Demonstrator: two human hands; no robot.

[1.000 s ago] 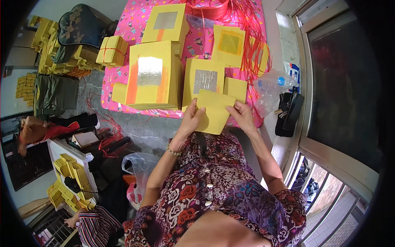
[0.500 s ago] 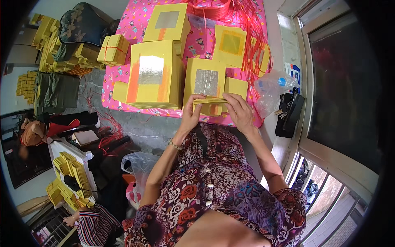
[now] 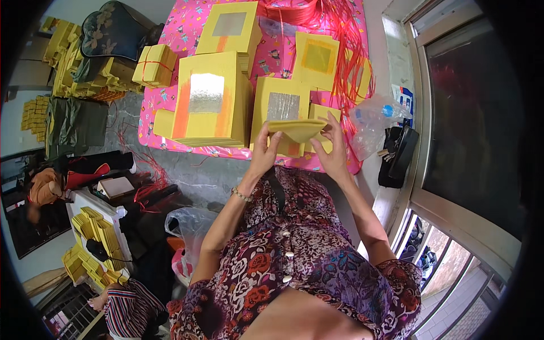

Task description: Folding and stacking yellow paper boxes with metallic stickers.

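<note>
A folded wad of yellow paper (image 3: 296, 129) is held up off the near edge of the table. My left hand (image 3: 264, 152) pinches its left end, thumb on the near side. At the other end, my right hand (image 3: 334, 152) curls its fingers and thumb around the paper. Just behind lies a stack of yellow paper with a silver square (image 3: 283, 106), partly covered by the wad. To its left stands a taller yellow stack with a silver square and orange bands (image 3: 207, 102).
More yellow stacks (image 3: 228, 25) sit at the back on the pink patterned tablecloth (image 3: 164, 105). Red plastic strings (image 3: 348, 51) hang along the right side, near a clear plastic bag (image 3: 368, 127). A person in a striped sleeve (image 3: 133, 309) is at lower left.
The yellow paper has lifted slightly and bent over into a fold. My right hand has turned at its end, with the thumb now lower and apart from the fingers.
</note>
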